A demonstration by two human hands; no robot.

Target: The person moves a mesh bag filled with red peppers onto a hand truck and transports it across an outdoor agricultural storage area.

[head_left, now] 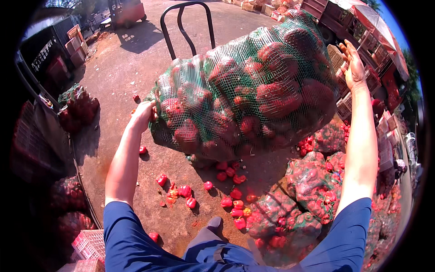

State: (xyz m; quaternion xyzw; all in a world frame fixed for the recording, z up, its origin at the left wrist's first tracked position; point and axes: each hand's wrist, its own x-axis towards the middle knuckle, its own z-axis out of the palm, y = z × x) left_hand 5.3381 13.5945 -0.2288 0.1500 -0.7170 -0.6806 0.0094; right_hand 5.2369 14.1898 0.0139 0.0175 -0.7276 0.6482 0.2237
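Heavy-looking, soft and easily bruised

A bulging green mesh sack point(244, 97) fills the space between the left hand point(146, 113) and the right hand point(354, 68). The left hand is curled onto the end beside it; the right is spread just beside the opposite end — whether it touches, I cannot tell. The packed red peppers point(277, 96) should make it weighty, lumpy and saggy — grip the mesh by the left hand, support the underside broadly.

No text, brand, number or sign can be read here, tbh. Nothing legible can be picked out on the big mesh sack point(247, 93), and no lettering can be made out on the pinkish crates point(89, 245) or the red-and-white canopy point(378, 25) either.
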